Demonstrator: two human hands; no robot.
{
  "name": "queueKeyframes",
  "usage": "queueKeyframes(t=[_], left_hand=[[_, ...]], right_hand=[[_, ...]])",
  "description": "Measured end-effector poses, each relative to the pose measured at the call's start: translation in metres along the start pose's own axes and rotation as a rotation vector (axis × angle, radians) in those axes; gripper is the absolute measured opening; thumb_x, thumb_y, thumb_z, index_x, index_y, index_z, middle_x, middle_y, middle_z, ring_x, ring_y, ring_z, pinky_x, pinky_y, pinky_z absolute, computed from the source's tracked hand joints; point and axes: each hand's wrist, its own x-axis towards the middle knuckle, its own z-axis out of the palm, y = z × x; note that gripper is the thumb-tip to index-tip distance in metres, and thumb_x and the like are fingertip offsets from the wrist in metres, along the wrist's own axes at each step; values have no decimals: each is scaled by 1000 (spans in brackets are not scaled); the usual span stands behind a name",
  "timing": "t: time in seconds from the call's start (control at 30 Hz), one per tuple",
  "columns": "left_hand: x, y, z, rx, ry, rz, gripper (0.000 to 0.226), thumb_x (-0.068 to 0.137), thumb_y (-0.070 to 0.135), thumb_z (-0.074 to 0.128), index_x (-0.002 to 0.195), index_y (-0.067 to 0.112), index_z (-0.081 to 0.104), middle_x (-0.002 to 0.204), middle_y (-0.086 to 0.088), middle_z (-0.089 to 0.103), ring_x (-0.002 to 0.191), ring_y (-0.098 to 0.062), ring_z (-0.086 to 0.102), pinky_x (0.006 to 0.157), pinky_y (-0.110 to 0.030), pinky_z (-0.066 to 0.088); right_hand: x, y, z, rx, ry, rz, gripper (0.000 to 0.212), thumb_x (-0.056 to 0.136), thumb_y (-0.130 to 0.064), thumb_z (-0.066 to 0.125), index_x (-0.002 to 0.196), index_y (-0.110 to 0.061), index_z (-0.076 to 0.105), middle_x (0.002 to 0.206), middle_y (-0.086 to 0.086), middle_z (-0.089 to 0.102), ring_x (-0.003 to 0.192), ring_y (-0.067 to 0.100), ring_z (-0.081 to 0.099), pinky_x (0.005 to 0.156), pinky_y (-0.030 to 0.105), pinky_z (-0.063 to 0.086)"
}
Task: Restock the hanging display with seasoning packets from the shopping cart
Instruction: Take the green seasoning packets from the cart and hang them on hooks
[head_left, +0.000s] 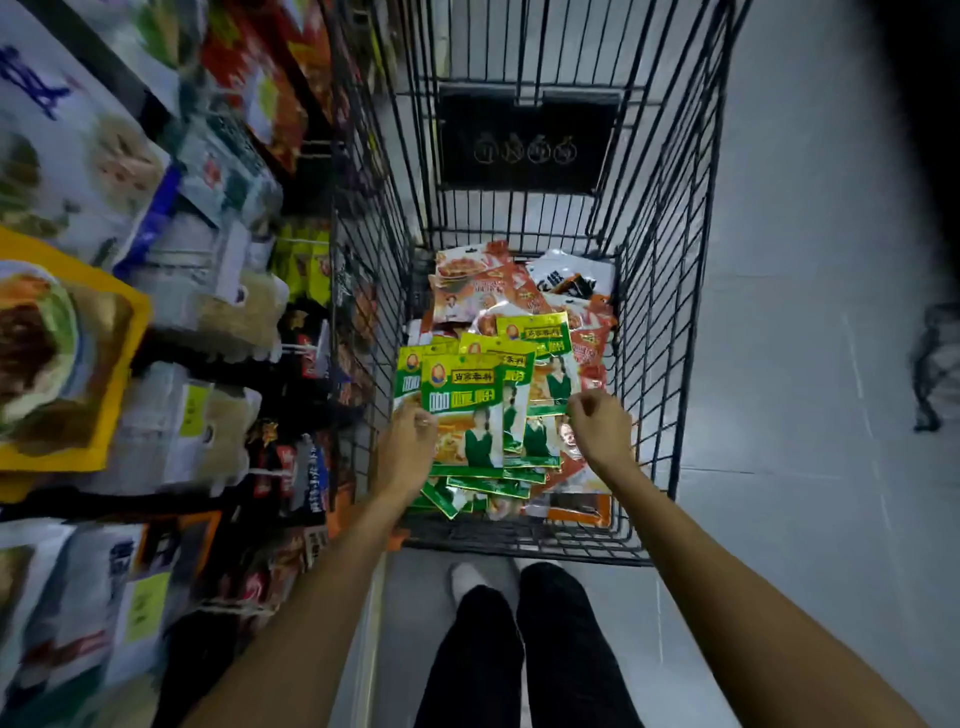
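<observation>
I look down into a black wire shopping cart (670, 322), its grid walls narrowing toward twelve o'clock. At nine o'clock the display (156, 312) of glossy bags is motion-blurred, its print unreadable. On the cart floor lies a heap of flat, shiny red-orange packets (467, 291), partly buried under a fan of green packets (465, 415) at centre. My left hand (408, 447) grips the fan's nine-o'clock edge, fingers curled, thumb on top. My right hand (602, 431), fingers curled, touches a packet corner at the fan's three-o'clock side; I cannot tell whether it pinches.
</observation>
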Motion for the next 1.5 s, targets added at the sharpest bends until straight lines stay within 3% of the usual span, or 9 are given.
queueKeyframes(t=[0.27,0.47,0.77,0.93,1.03,1.17,1.3,1.43,1.5], left_hand=[[56,-38,53,66,-98,-157,71,89,33,64,144,5,28,144,-18,41,128,-38,43,101,-49,41],[72,-37,69,5,75,-166,66,77,21,78,129,3,43,133,-16,47,124,-34,45,100,-47,42],[73,-27,58,-175,78,-226,45,67,15,86,106,6,68,108,-12,70,98,-29,65,76,-33,53],[70,-27,53,-289,45,-234,40,69,12,84,105,6,69,102,-10,71,88,-23,65,67,-27,51],[63,-27,51,-384,32,-203,38,74,10,80,108,7,64,107,-7,68,95,-25,63,77,-32,52],[51,-14,34,-472,66,-146,29,80,11,76,105,11,61,104,-5,66,88,-19,61,65,-24,49],[34,17,-14,-524,175,-50,17,78,17,78,83,15,62,77,4,65,69,-13,61,49,-16,45],[0,62,-90,-586,339,143,17,79,18,77,89,22,63,84,8,66,76,-8,63,61,-16,49],[-26,84,-129,-616,453,244,22,81,18,75,101,19,65,95,7,68,87,-10,65,72,-17,52]], right_hand=[[79,27,47,-100,-46,138,34,94,-23,60,118,-2,50,114,16,61,100,30,60,80,34,49],[100,31,65,-113,-7,246,57,85,-28,72,126,0,43,122,17,55,114,33,55,97,44,48],[110,28,62,137,53,377,30,77,-23,81,91,-5,62,89,8,66,91,29,66,59,29,47],[108,21,52,209,-13,341,37,84,-18,74,110,2,57,109,18,65,99,33,63,87,48,54],[100,12,44,311,-71,334,36,91,-12,64,121,1,48,119,20,59,107,34,61,92,51,52],[81,-13,23,396,14,260,34,94,-3,56,128,-2,48,118,13,59,110,30,60,89,38,53],[60,-52,-16,496,5,177,33,94,0,53,127,-1,52,124,19,59,111,33,60,94,48,53],[38,-115,-55,593,-88,23,15,94,-7,57,109,-5,55,119,17,60,97,26,62,75,33,57],[23,-154,-73,597,-139,-90,17,91,-15,64,103,-4,59,116,20,63,98,30,65,77,37,58]])
